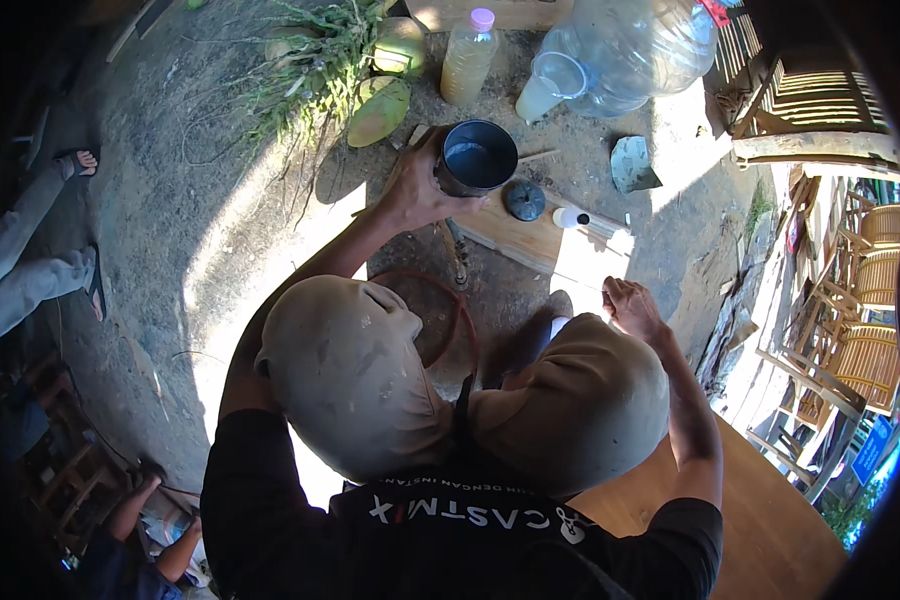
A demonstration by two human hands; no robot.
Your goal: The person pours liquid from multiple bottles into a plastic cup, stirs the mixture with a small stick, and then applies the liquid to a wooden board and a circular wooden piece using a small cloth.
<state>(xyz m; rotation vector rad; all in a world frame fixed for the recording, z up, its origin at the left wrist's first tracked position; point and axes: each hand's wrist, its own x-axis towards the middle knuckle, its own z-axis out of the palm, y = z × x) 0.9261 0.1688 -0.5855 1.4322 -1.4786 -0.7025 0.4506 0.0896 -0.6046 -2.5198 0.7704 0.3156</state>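
My left hand (417,187) is wrapped round a dark metal cup (451,183) with a blackish inside, its mouth tilted up toward me. Just beyond my left knee, the cup is held above the near edge of a wooden board (515,236). A round dark lump-like piece (523,200) rests on the board beside the cup, and to its right is a small white bottle with a black cap (567,217). My right hand (632,308) hovers by my right knee, fingers curled together; whatever they may hold is hidden.
Green coconuts (378,112) and cut stalks (315,75) lie far left. A pink-capped bottle (467,68), clear plastic cup (548,88) and large clear jug (650,50) stand behind. A reddish hose (467,325) runs between my legs. Bamboo chairs (865,300) stand right; other people sit left.
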